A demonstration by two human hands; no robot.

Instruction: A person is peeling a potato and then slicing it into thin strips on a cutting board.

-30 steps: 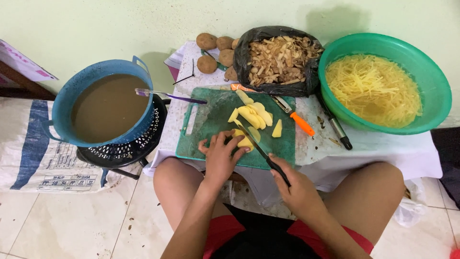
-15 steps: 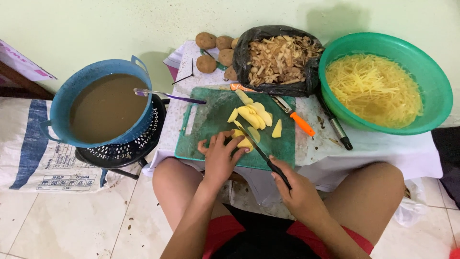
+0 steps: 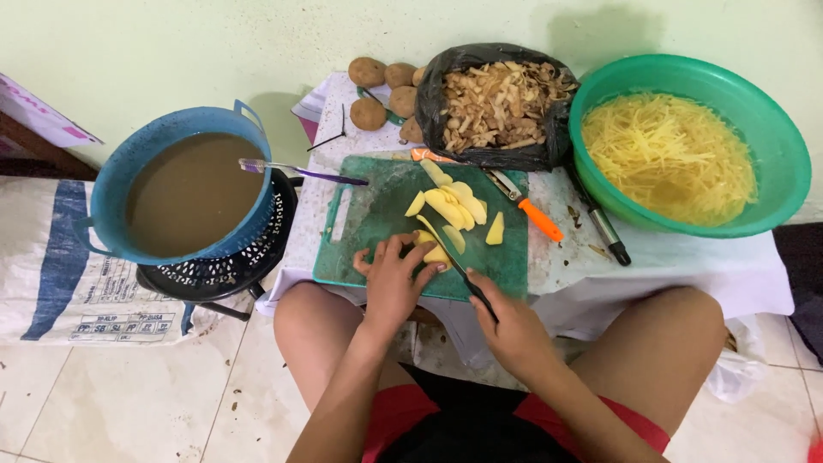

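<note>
Your right hand (image 3: 507,330) has slid forward and left since a second ago, carrying the knife (image 3: 454,261) closer across the potato piece (image 3: 435,250); your left hand (image 3: 393,281) has barely shifted. That right hand is clamped around the black handle, blade angled up and left over the green cutting board (image 3: 377,225). Your left hand is curled down onto the peeled yellow potato, fingertips pinning it near the board's front edge, with the blade just beside them. From this angle it is hard to say whether the edge is already in the flesh or resting on top.

Cut slices (image 3: 456,208) lie in a loose heap further back on the board, with the orange-handled peeler (image 3: 530,212) beside them. Behind stand a black bag of peelings (image 3: 495,107), whole potatoes (image 3: 369,112), a green bowl (image 3: 782,150) of shredded potato and a blue tub (image 3: 111,184) of brown water.

Your fingers are the risk: the piece is small and wet, so if it rolls or the blade skids, the edge could run into your fingertips. The board also sits close to the table's front edge, and a hard push could nudge it toward your lap.
</note>
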